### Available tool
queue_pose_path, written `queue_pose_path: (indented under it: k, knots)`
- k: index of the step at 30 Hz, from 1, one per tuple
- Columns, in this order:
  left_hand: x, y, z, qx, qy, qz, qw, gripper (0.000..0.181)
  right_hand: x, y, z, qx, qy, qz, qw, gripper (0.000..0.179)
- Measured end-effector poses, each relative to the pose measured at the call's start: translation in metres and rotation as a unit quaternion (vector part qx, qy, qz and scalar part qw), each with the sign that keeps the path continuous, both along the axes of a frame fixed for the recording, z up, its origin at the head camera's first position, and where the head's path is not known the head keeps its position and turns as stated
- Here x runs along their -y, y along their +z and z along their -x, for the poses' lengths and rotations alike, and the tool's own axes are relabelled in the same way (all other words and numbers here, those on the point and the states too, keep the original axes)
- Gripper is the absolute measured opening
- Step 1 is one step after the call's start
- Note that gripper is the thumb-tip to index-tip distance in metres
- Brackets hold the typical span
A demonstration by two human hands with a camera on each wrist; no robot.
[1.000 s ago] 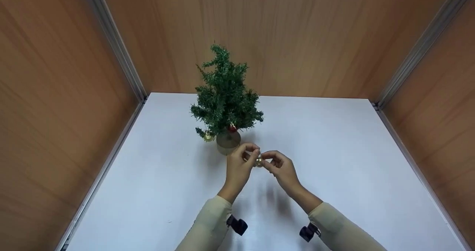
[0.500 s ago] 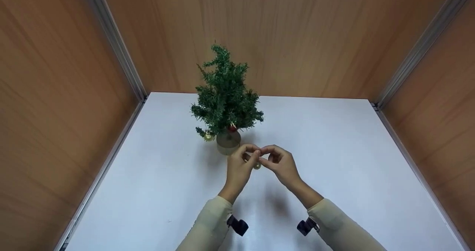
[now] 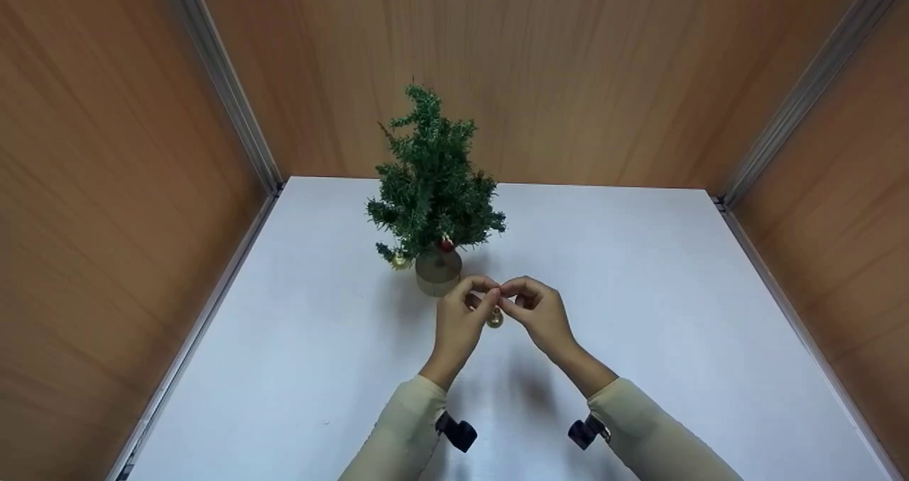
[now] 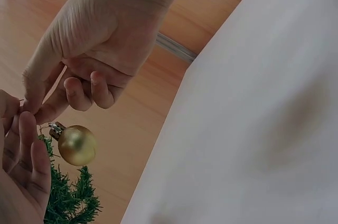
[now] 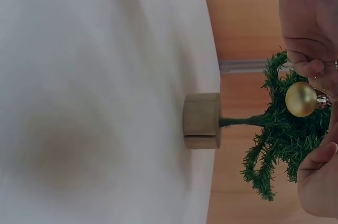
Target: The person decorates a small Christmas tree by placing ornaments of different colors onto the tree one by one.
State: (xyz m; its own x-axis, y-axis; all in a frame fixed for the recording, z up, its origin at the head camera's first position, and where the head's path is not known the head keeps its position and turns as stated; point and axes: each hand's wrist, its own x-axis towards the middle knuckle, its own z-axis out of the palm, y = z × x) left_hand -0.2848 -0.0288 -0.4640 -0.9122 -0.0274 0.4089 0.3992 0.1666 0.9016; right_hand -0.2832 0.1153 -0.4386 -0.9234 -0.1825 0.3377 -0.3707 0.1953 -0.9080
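A gold Christmas bauble (image 3: pixel 495 318) hangs just below my fingertips, in front of the small artificial Christmas tree (image 3: pixel 434 182). In the right wrist view, a thin gold string (image 5: pixel 317 82) runs up from the cap of the bauble (image 5: pixel 301 99). My left hand (image 3: pixel 456 321) pinches this string between thumb and index finger. From the other side, my right hand (image 3: pixel 540 317) pinches it too, fingertips meeting the left ones. The fingers hide the string's upper end. Another gold bauble (image 3: pixel 399 261) and a red bauble (image 3: pixel 446 244) hang on the tree's lower branches.
The tree stands on a round wooden base (image 5: pixel 202 121) near the middle of the white table (image 3: pixel 639 275). Wood-grain panels (image 3: pixel 554 69) with metal corner strips enclose the back and both sides. The hands cast soft shadows on the table.
My right fingers have moved from the bauble up to the string, against the left fingertips. The bauble now hangs slightly lower and shows below both hands. The tree has stayed put.
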Motion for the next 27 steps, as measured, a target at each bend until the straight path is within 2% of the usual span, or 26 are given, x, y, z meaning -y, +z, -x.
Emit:
queue_pose_path:
  k: [7, 13, 27]
  knots:
    - [0.002, 0.0, 0.002, 0.015, 0.0, 0.0, 0.9999, 0.011, -0.001, 0.001, 0.002, -0.001, 0.005, 0.008, 1.0, 0.009]
    - [0.004, 0.001, 0.005, 0.024, -0.011, 0.0, 0.9996, 0.015, 0.0, 0.004, 0.005, 0.01, 0.007, 0.017, 0.9998, 0.01]
    - [0.002, 0.005, 0.014, 0.014, -0.009, 0.011, 0.9998, 0.014, 0.001, 0.011, 0.013, 0.017, -0.005, 0.035, 0.9992, 0.013]
